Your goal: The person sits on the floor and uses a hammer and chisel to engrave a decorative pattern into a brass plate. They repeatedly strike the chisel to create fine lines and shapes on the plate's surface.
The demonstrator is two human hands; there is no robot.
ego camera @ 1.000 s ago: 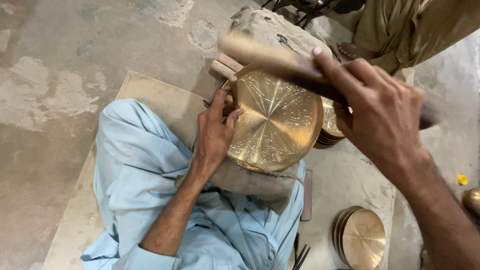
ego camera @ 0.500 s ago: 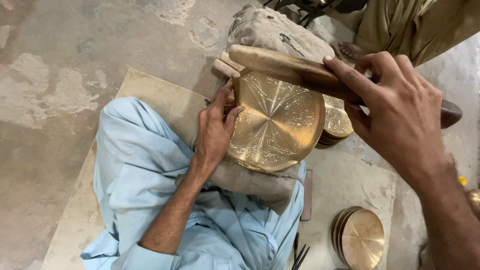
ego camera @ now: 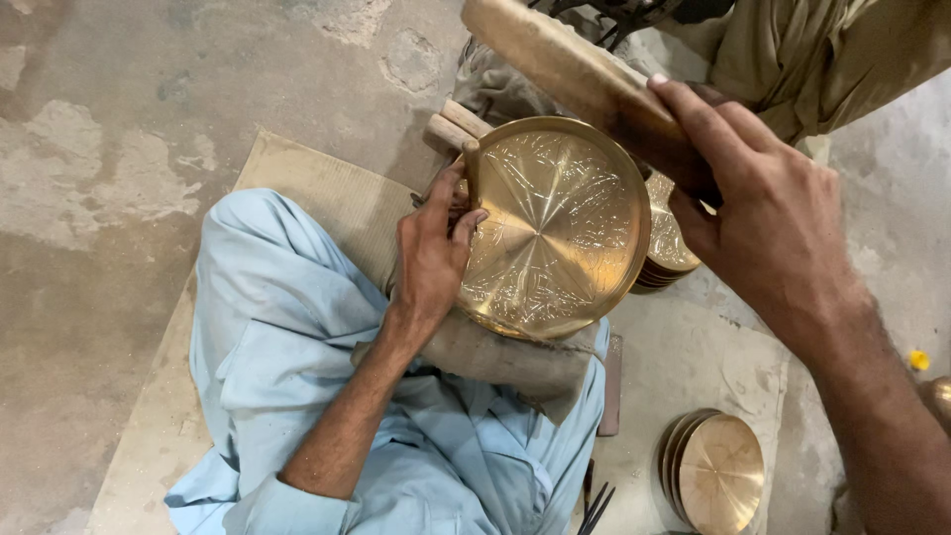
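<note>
A round engraved brass plate rests tilted on a padded support over my lap. My left hand grips a short chisel upright against the plate's left rim. Raised above the plate's upper right, my right hand holds a long wooden mallet that points up and left.
A stack of brass plates lies behind the worked plate, and another stack stands on the floor at lower right. I sit on a cardboard mat on a concrete floor. Another person in olive clothes sits at the upper right.
My right hand has lifted the mallet up and away from the plate. The left hand has kept the chisel at the plate's left rim.
</note>
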